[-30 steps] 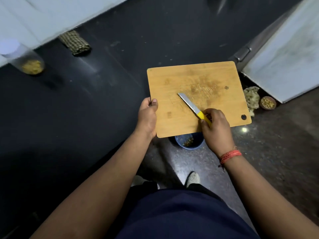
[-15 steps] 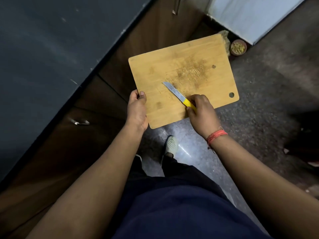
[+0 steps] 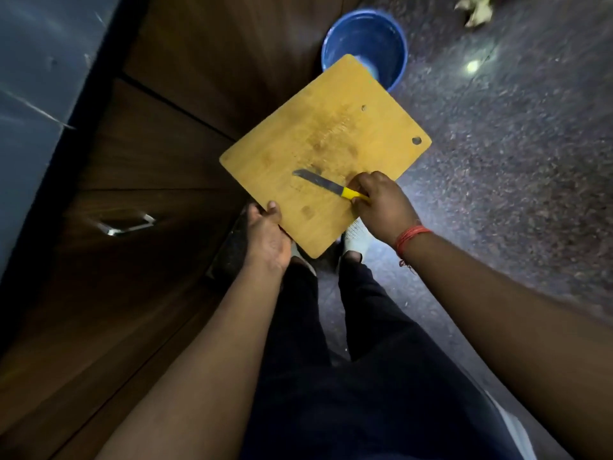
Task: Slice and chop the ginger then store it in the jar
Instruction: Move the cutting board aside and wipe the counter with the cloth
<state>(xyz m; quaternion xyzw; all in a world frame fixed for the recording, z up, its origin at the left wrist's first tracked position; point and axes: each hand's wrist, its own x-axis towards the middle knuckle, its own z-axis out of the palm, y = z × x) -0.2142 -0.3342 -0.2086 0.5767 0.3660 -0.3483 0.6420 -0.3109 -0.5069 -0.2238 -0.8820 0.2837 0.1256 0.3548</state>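
Observation:
A bamboo cutting board (image 3: 326, 141) is held in the air above the floor, tilted, its far corner over a blue bucket (image 3: 365, 41). My left hand (image 3: 268, 235) grips the board's near left edge, thumb on top. My right hand (image 3: 381, 204) holds a small knife (image 3: 326, 184) by its yellow handle, the blade lying flat on the board and pointing left. The board carries faint stains and residue in its middle. No ginger pieces and no jar are in view.
Dark wooden cabinet drawers with a metal handle (image 3: 127, 224) stand at the left under a dark countertop (image 3: 33, 78). Speckled stone floor (image 3: 514, 161) spreads to the right. My legs and a foot in a white sock (image 3: 356, 235) are below the board.
The view swung from the countertop down to the floor. The board moved away from the counter and now hangs tilted over the blue bucket; both hands keep their grips.

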